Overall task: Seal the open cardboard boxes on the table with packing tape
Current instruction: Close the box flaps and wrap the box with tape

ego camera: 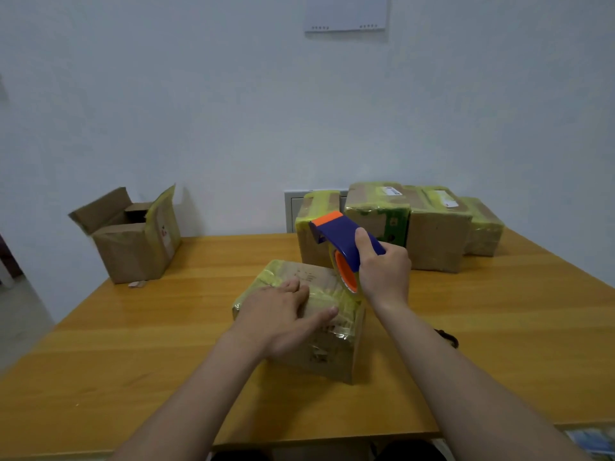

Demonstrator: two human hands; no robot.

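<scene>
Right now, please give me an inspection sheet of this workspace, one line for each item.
Surface: wooden table, bare in front.
Job's things: near box taped on top; open box at far left, flaps up; taped boxes grouped at far right.
Clutter: small scrap beside the open box; dark object partly hidden behind the right forearm.
Hands: left hand flat on the near box; right hand grips the blue tape dispenser.
Cables: nothing seen.
Surroundings: plain wall, white sheet hung high.
</scene>
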